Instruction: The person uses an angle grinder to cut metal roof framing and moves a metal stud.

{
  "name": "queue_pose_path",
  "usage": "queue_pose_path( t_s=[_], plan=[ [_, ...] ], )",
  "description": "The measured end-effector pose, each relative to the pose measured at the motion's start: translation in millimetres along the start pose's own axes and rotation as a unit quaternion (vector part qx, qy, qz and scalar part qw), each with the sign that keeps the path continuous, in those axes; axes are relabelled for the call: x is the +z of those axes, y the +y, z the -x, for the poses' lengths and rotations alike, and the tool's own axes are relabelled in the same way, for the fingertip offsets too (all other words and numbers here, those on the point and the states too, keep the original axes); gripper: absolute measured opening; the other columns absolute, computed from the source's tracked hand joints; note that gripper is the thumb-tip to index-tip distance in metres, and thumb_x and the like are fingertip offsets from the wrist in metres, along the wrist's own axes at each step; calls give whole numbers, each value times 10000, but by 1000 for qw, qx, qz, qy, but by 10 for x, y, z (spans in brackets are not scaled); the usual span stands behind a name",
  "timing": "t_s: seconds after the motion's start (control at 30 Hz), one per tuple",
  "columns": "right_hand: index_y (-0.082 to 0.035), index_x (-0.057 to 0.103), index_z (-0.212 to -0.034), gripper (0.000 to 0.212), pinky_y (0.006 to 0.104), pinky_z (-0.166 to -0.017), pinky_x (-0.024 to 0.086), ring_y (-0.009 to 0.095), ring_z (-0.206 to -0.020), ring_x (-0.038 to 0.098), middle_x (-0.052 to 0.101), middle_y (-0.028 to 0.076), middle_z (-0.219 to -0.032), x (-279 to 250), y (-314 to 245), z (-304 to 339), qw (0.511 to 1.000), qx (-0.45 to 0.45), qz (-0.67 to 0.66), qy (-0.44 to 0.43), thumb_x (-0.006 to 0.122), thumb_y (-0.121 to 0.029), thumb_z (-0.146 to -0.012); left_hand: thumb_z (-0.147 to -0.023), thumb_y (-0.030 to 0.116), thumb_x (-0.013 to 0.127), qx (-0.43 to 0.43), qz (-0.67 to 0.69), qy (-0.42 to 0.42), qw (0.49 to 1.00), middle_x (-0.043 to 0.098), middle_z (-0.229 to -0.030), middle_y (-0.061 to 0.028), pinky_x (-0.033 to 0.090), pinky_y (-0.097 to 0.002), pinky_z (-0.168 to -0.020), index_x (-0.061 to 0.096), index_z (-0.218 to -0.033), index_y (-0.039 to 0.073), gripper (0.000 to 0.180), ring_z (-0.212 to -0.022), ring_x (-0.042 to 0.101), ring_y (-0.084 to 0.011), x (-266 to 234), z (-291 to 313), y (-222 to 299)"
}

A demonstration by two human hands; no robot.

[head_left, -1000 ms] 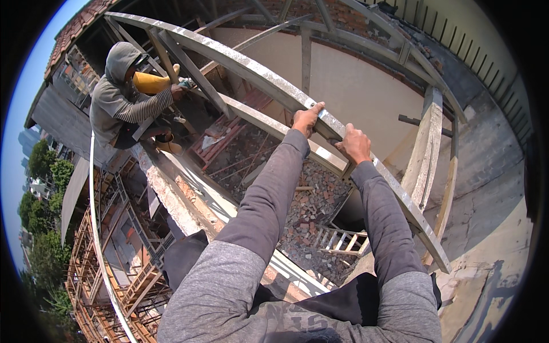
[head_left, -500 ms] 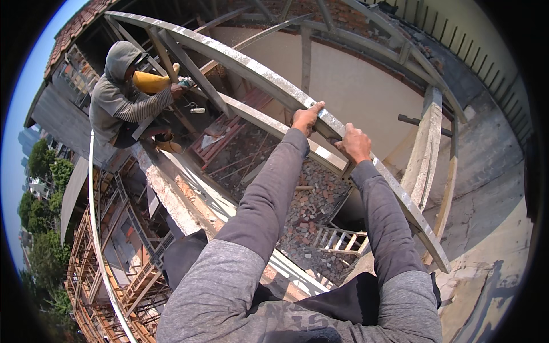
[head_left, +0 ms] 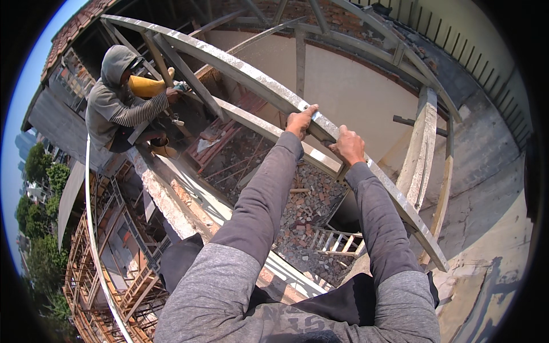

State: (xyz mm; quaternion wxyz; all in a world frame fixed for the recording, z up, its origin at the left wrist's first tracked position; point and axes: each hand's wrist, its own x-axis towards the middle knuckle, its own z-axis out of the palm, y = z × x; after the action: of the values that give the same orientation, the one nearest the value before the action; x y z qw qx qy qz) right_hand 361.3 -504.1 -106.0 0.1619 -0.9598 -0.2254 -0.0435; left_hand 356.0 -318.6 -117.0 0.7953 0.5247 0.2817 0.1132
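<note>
A long, dusty grey roof beam [head_left: 246, 70] slants from the far left down to the near right, above the open pit of the building. My left hand [head_left: 301, 121] is closed around it near its middle. Just to the right and nearer, my right hand [head_left: 349, 146] grips the same beam, thumb on the near side. Below and left of it runs a second, shorter grey beam [head_left: 251, 123], its near end under my right hand. At the far left a hooded co-worker [head_left: 110, 103] crouches by the beams, holding a teal power tool [head_left: 182, 86].
Broken brick rubble [head_left: 311, 197] covers the floor far below, with a wooden ladder [head_left: 337, 242] there. A rough broken wall top [head_left: 163, 191] runs on the left, above orange scaffolding [head_left: 103, 274]. Concrete slab [head_left: 486, 194] and upright rebar [head_left: 457, 51] lie right.
The whole view has shifted slightly left. Both hands keep their hold on the beam. The co-worker's head and body sit a little lower, with the tool still at the beams.
</note>
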Motion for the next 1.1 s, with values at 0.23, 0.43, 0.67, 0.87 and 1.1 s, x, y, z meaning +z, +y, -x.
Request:
queue_pose_path(
  t_s=[0.23, 0.43, 0.67, 0.87, 1.1],
  plan=[
    [-48, 582, -1021, 529, 477, -833, 544, 390, -995, 690, 714, 207, -1000, -30, 9, 36, 1000, 3, 4, -4, 872, -366, -713, -847, 336, 804, -10, -30, 5, 999, 683, -1064, -136, 574, -419, -772, 646, -1131, -85, 532, -915, 677, -253, 44, 80, 39],
    [-45, 572, -1028, 542, 481, -837, 543, 400, -987, 685, 704, 222, -1000, 35, 22, -7, 1000, -5, -8, -6, 860, -385, -720, -804, 337, 840, 10, -7, -4, 1000, 668, -1068, -201, 562, -384, -733, 592, -1139, -176, 661, -884, 673, -251, -50, -102, -61],
    [-34, 564, -1045, 549, 489, -839, 537, 415, -998, 678, 699, 231, -1025, 14, 36, 7, 999, -2, -27, -16, 868, -354, -719, -798, 373, 845, 7, -20, -8, 1000, 652, -1117, -183, 565, -432, -777, 596, -1169, -148, 687, -939, 658, -266, -53, -93, -46],
    [-29, 568, -1011, 514, 496, -822, 537, 422, -979, 680, 702, 234, -984, -31, 55, 41, 999, -5, -48, -4, 870, -326, -719, -801, 365, 845, 0, -24, 1, 1000, 656, -1091, -172, 557, -445, -746, 599, -1163, -141, 669, -902, 655, -264, 11, -6, 4],
    [-16, 570, -984, 473, 491, -826, 535, 421, -983, 681, 711, 223, -978, -16, 43, 14, 998, -7, -54, -14, 855, -305, -740, -830, 347, 828, -11, -4, -23, 1000, 662, -1084, -125, 558, -450, -765, 631, -1164, -73, 571, -912, 657, -241, -46, -66, -10]
  ],
)
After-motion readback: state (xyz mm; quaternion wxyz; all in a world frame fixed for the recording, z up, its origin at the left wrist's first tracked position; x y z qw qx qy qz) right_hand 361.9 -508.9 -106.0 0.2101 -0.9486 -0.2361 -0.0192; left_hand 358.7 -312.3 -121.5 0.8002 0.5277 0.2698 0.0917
